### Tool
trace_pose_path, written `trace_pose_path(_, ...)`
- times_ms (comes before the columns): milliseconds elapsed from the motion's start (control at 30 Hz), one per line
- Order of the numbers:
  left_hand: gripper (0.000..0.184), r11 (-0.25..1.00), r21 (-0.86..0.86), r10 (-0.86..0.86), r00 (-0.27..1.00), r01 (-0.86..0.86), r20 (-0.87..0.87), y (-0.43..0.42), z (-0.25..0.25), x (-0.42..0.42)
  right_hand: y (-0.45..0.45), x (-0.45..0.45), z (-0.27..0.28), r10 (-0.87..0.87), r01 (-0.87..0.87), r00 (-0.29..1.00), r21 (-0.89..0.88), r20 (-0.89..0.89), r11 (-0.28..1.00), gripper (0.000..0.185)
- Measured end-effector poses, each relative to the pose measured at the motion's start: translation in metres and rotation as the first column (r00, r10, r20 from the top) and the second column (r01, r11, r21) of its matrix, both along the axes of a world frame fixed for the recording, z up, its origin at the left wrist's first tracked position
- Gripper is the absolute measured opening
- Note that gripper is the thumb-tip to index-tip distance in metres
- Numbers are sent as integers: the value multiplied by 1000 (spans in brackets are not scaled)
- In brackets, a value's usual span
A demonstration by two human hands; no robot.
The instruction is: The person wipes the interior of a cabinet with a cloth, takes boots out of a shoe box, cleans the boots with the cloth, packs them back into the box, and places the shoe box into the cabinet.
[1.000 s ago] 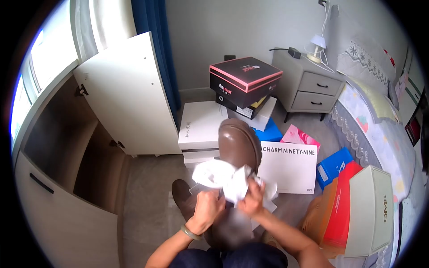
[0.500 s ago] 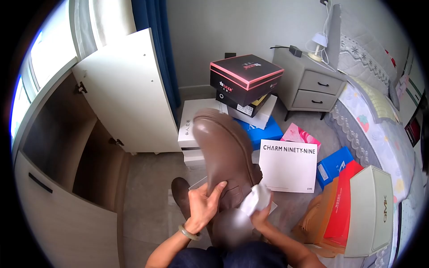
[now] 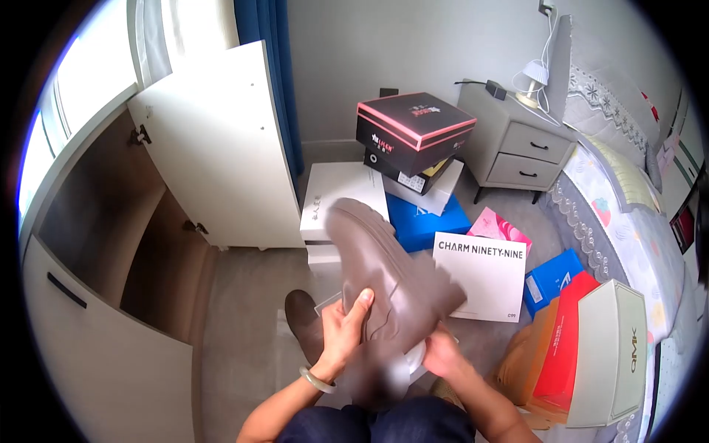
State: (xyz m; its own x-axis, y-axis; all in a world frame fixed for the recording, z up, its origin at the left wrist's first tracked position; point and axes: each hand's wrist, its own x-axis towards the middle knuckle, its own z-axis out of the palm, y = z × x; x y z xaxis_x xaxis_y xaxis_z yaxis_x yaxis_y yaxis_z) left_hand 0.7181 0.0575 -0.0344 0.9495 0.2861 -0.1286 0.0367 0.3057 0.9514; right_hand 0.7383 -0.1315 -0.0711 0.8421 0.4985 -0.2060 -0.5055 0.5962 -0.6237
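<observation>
Brown, its toe away from the knees (image 3: 377,424), the boot (image 3: 388,284) is clasped in the left hand's (image 3: 342,336) fingers while the right hand's (image 3: 443,353) curl below its heel, their grip unclear, apparently working at white paper (image 3: 416,359), which next calls for a steady boot.

Brown boot (image 3: 384,284): smooth, softly glossy, leather-like | left of boot, cabinet door (image 3: 218,148): smooth, white, satin finish | behind boot, black shoebox (image 3: 417,122): smooth card, low sheen | right of boot, bedspread (image 3: 619,229): matt printed cloth, lacy edge
</observation>
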Motion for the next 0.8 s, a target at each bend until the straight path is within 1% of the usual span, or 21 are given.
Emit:
trace_pose_path(67, 29, 998, -49, 40, 996, -36, 75, 1, 6, 3, -49, -8, -27, -34, 42, 998, -165, 50, 985, 39)
trace_pose_path(100, 33, 998, -43, 38, 997, -35, 71, 4, 9, 2, -69, -9, -22, -169, 190, 981, -312, 93, 931, 31)
trace_pose_path(133, 33, 999, -34, 33, 999, -32, 40, 7, 12, 1, -87, -13, -10, -286, 327, 945, -443, 159, 834, 25)
trace_pose_path(200, 34, 995, -87, 43, 998, -38, 52, 9, 12, 2, -113, -17, 18, -358, 434, 899, -626, 251, 648, 17)
trace_pose_path(233, 34, 995, -89, 47, 998, -42, 52, 9, 12, 3, -138, -15, 12, -183, 367, 930, -776, 318, 513, 19)
trace_pose_path(267, 34, 991, -129, 35, 996, -24, 80, 8, 12, 4, -162, -15, 5, 4, 318, 941, -886, 339, 337, 22)
trace_pose_path(300, 34, 986, -169, 21, 994, -2, 109, 7, 11, 4, -174, -14, 8, 252, 216, 950, -970, 183, -108, 27)
trace_pose_path(333, 34, 986, -169, 19, 994, 0, 107, 5, 12, 4, -169, -18, 13, 250, 214, 951, -971, 182, -109, 27)
trace_pose_path(367, 34, 984, -171, -32, 995, 48, 97, 3, 12, 2, -157, -23, 19, 417, 307, 890, -919, 184, -249, 32)
trace_pose_path(400, 34, 980, -172, -83, 993, 98, 88, 0, 14, 1, -145, -27, 22, 570, 412, 808, -836, 151, -363, 37)
trace_pose_path(433, 33, 976, -176, -116, 989, 131, 94, -3, 19, -2, -137, -24, 17, 537, 433, 797, -882, 278, -186, 53)
trace_pose_path(467, 31, 971, -164, -158, 983, 172, 95, -5, 18, -4, -124, -21, 18, 484, 379, 779, -914, 399, 144, 62)
trace_pose_path(500, 31, 969, -110, -213, 972, 223, 99, -5, 16, -5, -107, -19, 19, 394, 296, 776, -837, 492, 461, 71)
trace_pose_path(533, 30, 960, -55, -268, 958, 275, 99, -5, 14, -7, -91, -16, 14, 298, 73, 780, -553, 550, 830, 83)
trace_pose_path(567, 31, 940, 15, -341, 938, 341, 59, -4, 13, -8, -66, -21, 19, 174, -11, 846, -309, 505, 951, 80)
trace_pose_path(600, 43, 915, 63, -403, 903, 398, 148, -8, 23, -9, -46, -24, 27, 70, -62, 905, -33, 420, 998, 77)
trace_pose_path(633, 50, 885, 131, -462, 875, 446, 142, -7, 30, -10, -36, -19, 33, 71, -63, 905, -33, 419, 997, 77)
trace_pose_path(667, 59, 849, 197, -519, 845, 491, 132, -6, 34, -9, -29, -12, 40, -89, 95, 974, -16, 210, 995, 71)
trace_pose_path(700, 76, 811, 368, -554, 800, 455, 232, -6, 28, -4, -25, -7, 46, -251, 251, 968, -36, -9, 967, 65)
trace_pose_path(733, 81, 735, 511, -581, 802, 446, 136, -5, 29, -6, -21, -4, 51, -250, 250, 968, -36, -7, 968, 65)
trace_pose_path(800, 82, 633, 670, -633, 758, 387, 160, -7, 13, -4, -16, 4, 60, -337, 336, 939, 24, 62, 941, 53)
